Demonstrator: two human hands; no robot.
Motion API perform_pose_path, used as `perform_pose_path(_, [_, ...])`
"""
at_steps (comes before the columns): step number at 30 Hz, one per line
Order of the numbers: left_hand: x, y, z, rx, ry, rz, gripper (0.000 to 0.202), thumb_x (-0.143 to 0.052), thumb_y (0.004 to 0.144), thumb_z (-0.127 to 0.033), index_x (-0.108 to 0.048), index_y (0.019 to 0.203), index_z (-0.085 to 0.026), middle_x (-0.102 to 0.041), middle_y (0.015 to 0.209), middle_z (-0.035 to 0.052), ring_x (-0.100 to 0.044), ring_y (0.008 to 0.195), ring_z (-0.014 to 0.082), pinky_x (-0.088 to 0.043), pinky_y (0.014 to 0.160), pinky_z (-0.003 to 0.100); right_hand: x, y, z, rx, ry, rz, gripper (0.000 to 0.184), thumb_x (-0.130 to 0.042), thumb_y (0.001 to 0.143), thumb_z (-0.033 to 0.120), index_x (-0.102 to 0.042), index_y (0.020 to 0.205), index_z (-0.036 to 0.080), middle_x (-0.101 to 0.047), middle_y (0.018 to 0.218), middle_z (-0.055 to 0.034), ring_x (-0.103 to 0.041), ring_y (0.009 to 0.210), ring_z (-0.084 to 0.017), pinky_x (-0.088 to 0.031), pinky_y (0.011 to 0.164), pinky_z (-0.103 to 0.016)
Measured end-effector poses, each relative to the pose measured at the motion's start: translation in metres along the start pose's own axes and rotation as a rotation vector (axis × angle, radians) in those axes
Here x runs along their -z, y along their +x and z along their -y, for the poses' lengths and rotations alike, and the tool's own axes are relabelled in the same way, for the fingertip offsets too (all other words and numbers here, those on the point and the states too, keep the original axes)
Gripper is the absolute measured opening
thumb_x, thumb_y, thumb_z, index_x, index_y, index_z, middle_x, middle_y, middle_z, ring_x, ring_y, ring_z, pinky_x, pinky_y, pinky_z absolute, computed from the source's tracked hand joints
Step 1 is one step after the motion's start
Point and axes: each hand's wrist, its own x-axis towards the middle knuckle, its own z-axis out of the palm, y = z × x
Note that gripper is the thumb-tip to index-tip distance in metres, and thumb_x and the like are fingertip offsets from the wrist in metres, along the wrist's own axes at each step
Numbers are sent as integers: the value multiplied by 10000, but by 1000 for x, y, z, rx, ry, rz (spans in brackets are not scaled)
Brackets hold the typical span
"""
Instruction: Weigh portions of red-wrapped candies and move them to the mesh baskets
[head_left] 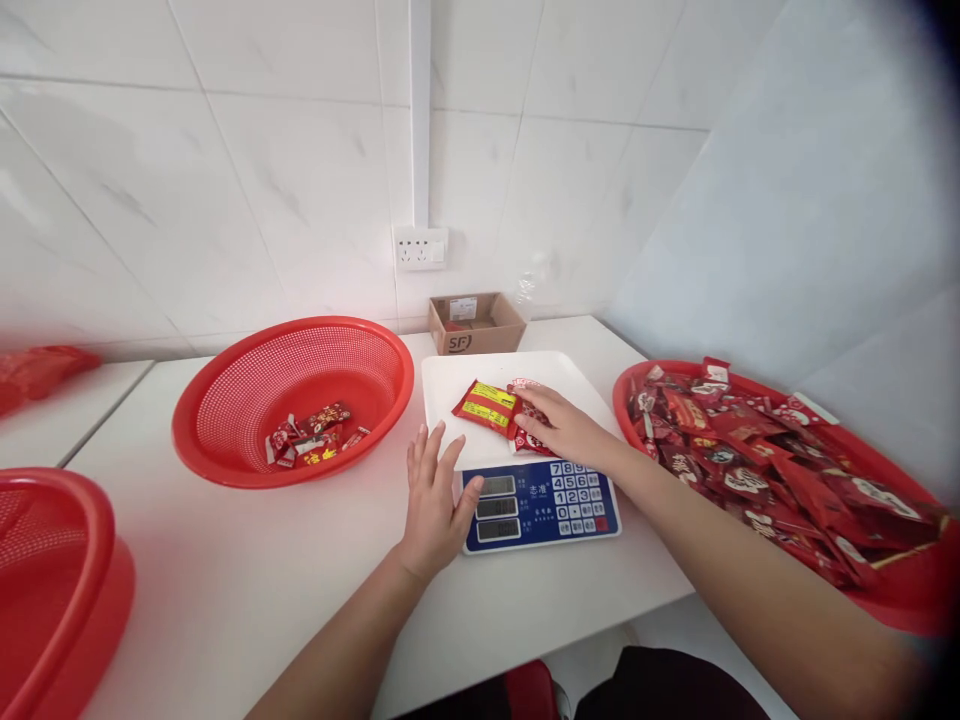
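Note:
A white scale with a blue keypad panel [536,505] stands in the middle of the table. On its white tray [450,455] lies a red packet with a yellow label [487,405]. Beside it is a red-and-white packet [529,440], partly hidden under my right hand [559,425]. The fingers and thumb of that hand are closed around this packet at the tray. My left hand [439,500] is open and holds nothing, fingers spread, at the scale's left front corner. Its thumb tip overlaps the edge of the display panel.
A red basket [217,370] with several packets stands to the left. Another red basket [75,490] is at the near left edge. At right, a red basket [626,385] is heaped with red packets. Behind the scale sits a cardboard box [476,342] against the tiled wall.

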Motion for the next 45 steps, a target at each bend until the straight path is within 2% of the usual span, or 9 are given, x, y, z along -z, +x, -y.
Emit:
perform_pose_path(5, [-1,0,1,20,-4,0,410,-418,968,-317,-362,1357,-201,-331,1467,173,-148,1426,297,-226,1090,580,-5,-1,14,47,-16,8,621,-373,885,579,-429,1385,216,-345,1489,-95,-252,1393,-230,-235,1139,-452])
perform_pose_path(12, [0,0,1,16,-20,-2,400,-390,978,-317,-356,1362,-209,-326,1470,165,-148,1428,290,-212,1099,577,-1,16,50,38,-267,86,717,-413,823,682,-394,1412,273,-390,1467,-104,-148,1415,-336,-66,1107,-617])
perform_pose_path(15, [0,0,1,24,-26,3,398,-391,978,-323,-362,1361,-216,-331,1468,159,-153,1427,287,-219,1098,574,-5,22,64,100,-301,107,729,-495,785,664,-417,1394,272,-510,1371,-97,-207,1390,-365,-48,1095,-632])
perform_pose_path(18, [-1,0,1,26,-26,6,403,-394,977,-322,-364,1365,-216,-334,1469,157,-154,1427,286,-215,1099,575,-11,25,73,111,-321,88,576,-558,797,500,-491,1321,269,-586,1272,-93,-402,1282,-327,-65,1097,-615])
perform_pose_path(21, [-1,0,1,34,-31,6,406,-396,977,-316,-364,1368,-214,-335,1471,152,-151,1428,281,-212,1102,569,-8,26,75,110,-269,28,473,-559,793,381,-544,1250,259,-620,1213,-77,-531,1141,-265,-176,1099,-547])
perform_pose_path(26, [-2,-1,1,41,-29,7,392,-393,979,-307,-365,1358,-216,-332,1469,153,-156,1426,286,-220,1097,582,16,28,65,70,-121,-124,504,-582,754,352,-567,1240,221,-611,1239,-63,-558,1106,-238,-421,959,-376])
perform_pose_path(33, [-2,-2,1,33,-4,-7,391,-401,973,-270,-360,1360,-228,-342,1471,144,-167,1425,282,-253,1093,577,25,20,44,151,-185,136,472,-612,755,417,-620,1202,266,-551,1330,-68,-425,1288,-290,-307,1075,-495])
perform_pose_path(39, [-2,-2,1,44,21,-12,397,-407,967,-259,-359,1360,-233,-343,1475,142,-150,1431,281,-289,1083,568,38,3,6,-95,-81,-44,448,-427,859,357,-560,1265,222,-541,1344,-72,-493,1241,-239,-374,1060,-431])
perform_pose_path(45, [-2,-3,1,42,12,13,408,-413,963,-262,-356,1366,-232,-329,1484,139,-153,1430,288,-253,1096,572,40,-14,-24,-207,-94,0,446,-476,790,252,-592,1219,213,-616,1247,-84,-578,1142,-271,-442,992,-451])
